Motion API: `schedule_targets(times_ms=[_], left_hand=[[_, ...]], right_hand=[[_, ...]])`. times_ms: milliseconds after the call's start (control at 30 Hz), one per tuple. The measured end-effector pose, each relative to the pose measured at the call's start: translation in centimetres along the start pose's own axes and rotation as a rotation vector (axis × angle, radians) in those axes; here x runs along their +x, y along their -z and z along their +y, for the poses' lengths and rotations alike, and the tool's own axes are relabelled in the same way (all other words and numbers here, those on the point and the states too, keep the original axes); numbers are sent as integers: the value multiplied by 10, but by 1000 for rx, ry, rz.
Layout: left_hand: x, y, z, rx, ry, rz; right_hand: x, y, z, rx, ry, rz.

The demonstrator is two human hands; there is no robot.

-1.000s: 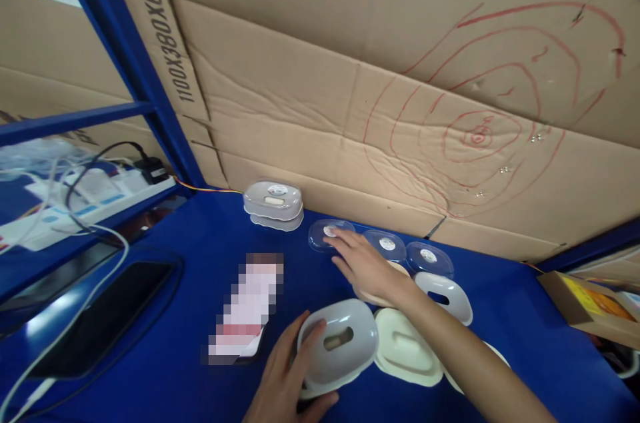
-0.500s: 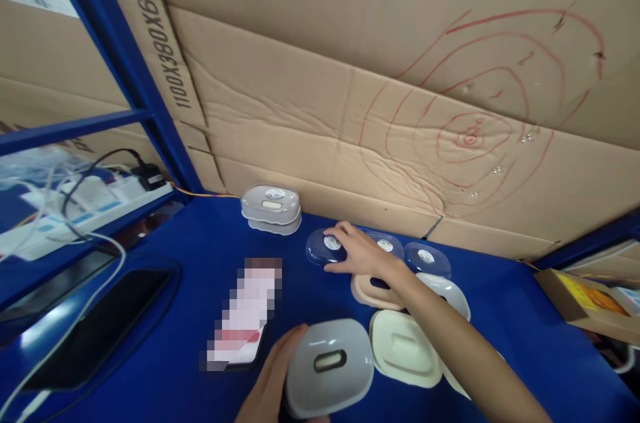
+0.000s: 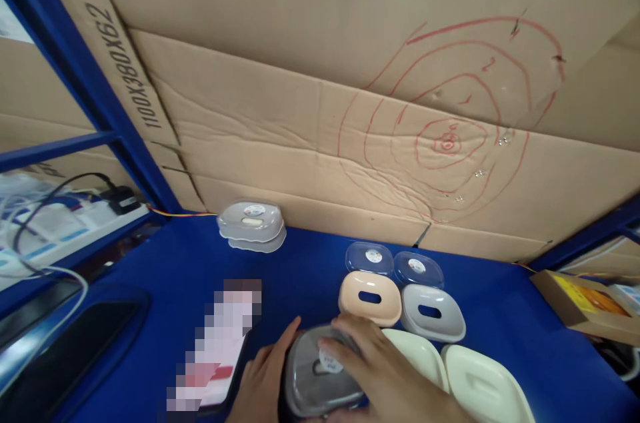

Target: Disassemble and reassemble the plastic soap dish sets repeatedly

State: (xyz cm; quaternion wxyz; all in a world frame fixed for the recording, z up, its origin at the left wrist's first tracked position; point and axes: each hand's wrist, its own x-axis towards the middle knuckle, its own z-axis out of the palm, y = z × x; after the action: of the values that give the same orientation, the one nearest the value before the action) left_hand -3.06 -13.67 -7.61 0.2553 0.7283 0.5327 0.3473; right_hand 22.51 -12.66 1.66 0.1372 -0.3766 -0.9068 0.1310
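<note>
At the bottom centre a grey soap dish (image 3: 294,388) sits between my two hands, its slot showing through a clear lid (image 3: 320,341) with a round white sticker. My left hand (image 3: 263,373) is wrapped round the dish's left side. On top, my right hand (image 3: 385,370) grips the lid, fingers bent over it; whether the lid is fully seated I cannot tell. Just beyond are a peach soap dish (image 3: 350,308) and a second grey dish (image 3: 453,328). Two clear lids (image 3: 357,263) lie behind them. Cream pieces (image 3: 487,386) are partly under my right arm.
Two covered grey dishes (image 3: 250,231) are stacked at the back left. A phone (image 3: 220,370), its screen blurred, lies left of my hands. Farther left are a dark device (image 3: 75,356), cables and a power strip (image 3: 75,236). Cardboard (image 3: 280,130) walls the back; a box (image 3: 575,310) stands right.
My right hand has taken the leftmost clear lid from the back row and brought it down onto the grey dish in my left hand. The view has shifted slightly right.
</note>
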Motion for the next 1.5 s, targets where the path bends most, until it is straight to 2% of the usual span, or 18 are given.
schedule_targets(times_ms=[200,433,600,700,833,900,1000,1133,1300,1500], left_hand=[[-2,-2,6,-9,-87,-3],[-4,3,13,37,-29,-15],[3,15,20,-26,-6,-40],[20,28,35,-57,-36,-114],[57,41,69,-98,-148,-252],[73,38,84,-238,-206,-328],[87,23,95,-540,-190,-416],[88,9,94,-662,-123,-468],[81,14,85,-730,-103,-479],[79,15,76,-888,-48,-413]], right_hand=[[-6,-6,-3,-75,28,19],[-15,-9,3,-83,63,-6],[-17,-3,7,-48,78,-32],[-20,8,6,43,37,65],[-30,19,7,233,-58,279],[-36,19,11,303,-118,379],[-42,15,17,377,-188,453],[-48,15,24,460,-237,391],[-56,22,28,581,-244,218],[-51,15,20,583,-297,311]])
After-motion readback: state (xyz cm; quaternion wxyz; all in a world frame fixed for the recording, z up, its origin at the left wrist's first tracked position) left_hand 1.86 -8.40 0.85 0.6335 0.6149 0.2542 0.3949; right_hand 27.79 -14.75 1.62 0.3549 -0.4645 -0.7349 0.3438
